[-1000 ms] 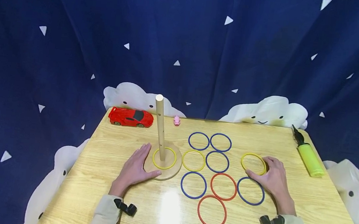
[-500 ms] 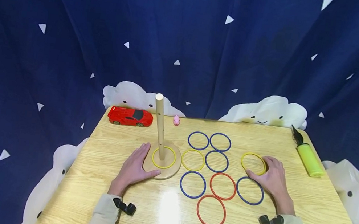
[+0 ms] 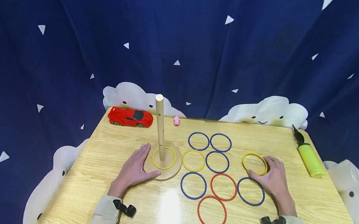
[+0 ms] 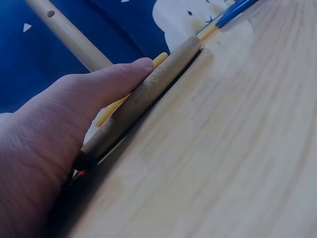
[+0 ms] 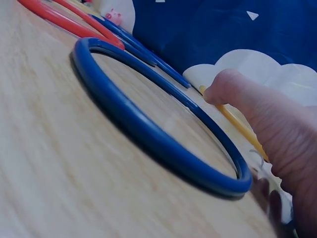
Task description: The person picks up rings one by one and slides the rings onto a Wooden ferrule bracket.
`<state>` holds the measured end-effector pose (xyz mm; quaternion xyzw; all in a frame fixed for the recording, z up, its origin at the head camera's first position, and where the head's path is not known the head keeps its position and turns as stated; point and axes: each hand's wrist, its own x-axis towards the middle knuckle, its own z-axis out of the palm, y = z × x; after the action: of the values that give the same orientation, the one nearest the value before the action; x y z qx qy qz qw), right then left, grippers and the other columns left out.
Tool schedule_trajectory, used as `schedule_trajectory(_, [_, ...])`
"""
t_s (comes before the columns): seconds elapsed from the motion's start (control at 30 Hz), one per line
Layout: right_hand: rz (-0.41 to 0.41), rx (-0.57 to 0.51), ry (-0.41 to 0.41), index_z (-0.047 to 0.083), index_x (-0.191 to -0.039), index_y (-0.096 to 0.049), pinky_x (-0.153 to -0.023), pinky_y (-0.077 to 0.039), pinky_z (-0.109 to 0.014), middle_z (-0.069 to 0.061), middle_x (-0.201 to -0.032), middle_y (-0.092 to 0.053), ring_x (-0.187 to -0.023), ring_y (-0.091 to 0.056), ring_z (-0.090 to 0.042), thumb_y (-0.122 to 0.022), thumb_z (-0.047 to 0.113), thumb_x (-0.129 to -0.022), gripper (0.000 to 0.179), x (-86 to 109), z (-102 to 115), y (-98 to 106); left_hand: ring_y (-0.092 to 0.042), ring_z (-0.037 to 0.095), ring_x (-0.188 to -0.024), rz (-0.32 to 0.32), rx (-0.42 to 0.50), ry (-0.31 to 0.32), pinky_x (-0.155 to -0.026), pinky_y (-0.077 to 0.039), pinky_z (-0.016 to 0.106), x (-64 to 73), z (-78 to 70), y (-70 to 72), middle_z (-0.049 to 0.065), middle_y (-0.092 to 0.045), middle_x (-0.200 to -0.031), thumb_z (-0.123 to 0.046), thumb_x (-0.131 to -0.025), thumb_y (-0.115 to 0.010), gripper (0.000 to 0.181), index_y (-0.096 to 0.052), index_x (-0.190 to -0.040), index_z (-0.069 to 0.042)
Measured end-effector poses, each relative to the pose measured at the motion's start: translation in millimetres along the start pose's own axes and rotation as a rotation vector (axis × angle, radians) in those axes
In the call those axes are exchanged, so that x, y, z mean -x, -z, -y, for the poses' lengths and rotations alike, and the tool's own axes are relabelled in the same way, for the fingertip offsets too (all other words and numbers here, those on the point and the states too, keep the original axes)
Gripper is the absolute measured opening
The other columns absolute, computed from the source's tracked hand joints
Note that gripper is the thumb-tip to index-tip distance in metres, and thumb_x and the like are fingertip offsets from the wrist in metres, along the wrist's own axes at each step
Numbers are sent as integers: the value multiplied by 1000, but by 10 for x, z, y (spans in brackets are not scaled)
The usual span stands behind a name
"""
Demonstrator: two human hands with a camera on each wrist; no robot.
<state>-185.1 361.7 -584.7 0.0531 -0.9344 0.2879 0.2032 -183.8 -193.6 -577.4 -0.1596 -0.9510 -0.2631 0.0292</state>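
A wooden peg stand [image 3: 160, 124] has an upright post on a round base, and one yellow ring [image 3: 174, 162] lies about the post's foot. My left hand [image 3: 135, 167] holds the base's left edge. In the left wrist view the thumb lies over the rim of the base [image 4: 121, 121]; the other fingers are hidden there. To the right, my right hand [image 3: 272, 176] pinches the right side of another yellow ring [image 3: 243, 163] between thumb and fingers. It is held at or close to the table; I cannot tell if it touches. Just in front lies a blue ring [image 5: 148, 144].
Between the hands lie several blue rings [image 3: 181, 187], two red rings [image 3: 198, 213] and a yellow ring [image 3: 182, 159]. A red toy car [image 3: 129, 117] and a pink pig figure [image 3: 176, 121] stand at the back. A yellow-green hand pump [image 3: 310, 160] lies at the right edge.
My right hand and the yellow ring it pinches have shifted very slightly to the right. The left hand stays on the base, and the loose rings lie as before.
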Motion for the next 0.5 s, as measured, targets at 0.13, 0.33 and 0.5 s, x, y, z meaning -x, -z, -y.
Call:
schedule_trajectory(0.13, [6,-4,17,-11,-126,-62,-97,-37,-64,-30,-129,-57,-118,-47,-50,-96,37,-65,84,10,48,35,-19,25,-160,-6,-3,-15,-130,-20,47,1,-2,5,7,-26,-172,-78,-79,-71,122,-25,-166,-7])
schedule_trajectory(0.33, [27,-6,29,-11,-128,-60,-99,-38,-66,-32,-131,-57,-120,-48,-52,-94,35,-68,84,3,181,91,-21,27,-160,-10,-7,-26,-130,-22,48,28,21,-3,8,-27,-172,-77,-79,-72,122,-26,-166,-6])
schedule_trajectory(0.5, [44,-46,57,-10,-131,-59,-100,-40,-66,-33,-131,-59,-122,-49,-51,-95,33,-69,84,-130,371,195,-19,24,-160,-11,-4,-18,-131,-20,47,13,36,-19,6,-25,-173,-79,-80,-70,121,-25,-166,-7])
